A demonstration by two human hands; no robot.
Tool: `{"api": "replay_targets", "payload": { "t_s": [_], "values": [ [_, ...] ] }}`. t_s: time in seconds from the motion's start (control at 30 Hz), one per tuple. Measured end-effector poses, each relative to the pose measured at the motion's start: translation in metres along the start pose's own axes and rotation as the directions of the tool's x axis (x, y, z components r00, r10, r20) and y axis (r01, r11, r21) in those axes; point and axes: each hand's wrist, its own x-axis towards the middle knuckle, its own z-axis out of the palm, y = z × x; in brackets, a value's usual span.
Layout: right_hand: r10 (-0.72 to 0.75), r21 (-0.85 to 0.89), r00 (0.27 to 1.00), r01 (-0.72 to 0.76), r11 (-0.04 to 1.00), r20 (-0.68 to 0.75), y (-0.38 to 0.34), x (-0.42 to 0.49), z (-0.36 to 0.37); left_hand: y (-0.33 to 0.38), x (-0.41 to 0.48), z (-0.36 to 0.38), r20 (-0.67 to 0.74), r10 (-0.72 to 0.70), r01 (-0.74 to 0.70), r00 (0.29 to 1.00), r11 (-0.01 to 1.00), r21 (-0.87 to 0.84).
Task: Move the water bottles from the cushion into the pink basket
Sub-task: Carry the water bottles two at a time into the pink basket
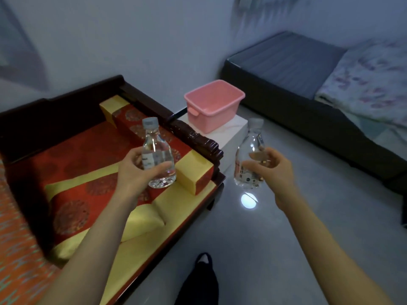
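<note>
Left hand (137, 170) grips one water bottle (157, 155); right hand (273, 170) clasps another bottle (250, 159), both upright.

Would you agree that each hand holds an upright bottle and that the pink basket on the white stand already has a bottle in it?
Not quite: the head view shows the basket empty. The left hand and right hand each hold an upright bottle, and the basket does sit on the white stand.

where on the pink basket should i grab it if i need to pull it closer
Take the pink basket by the small handle tab on its near-left end, coming from the sofa side. That tab juts out below the rim, while the walls are smooth and taper downward. Both hands hold bottles now, so free one first.
</note>
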Motion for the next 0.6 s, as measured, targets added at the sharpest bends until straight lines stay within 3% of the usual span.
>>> {"api": "replay_targets", "payload": {
  "t_s": [0.6],
  "values": [
    [-0.014,-0.002,0.997,0.014,1.000,0.072,-0.027,0.290,-0.091,0.035,0.194,0.200,-0.037,-0.016,0.019,0.999,0.997,0.076]
  ]
}}
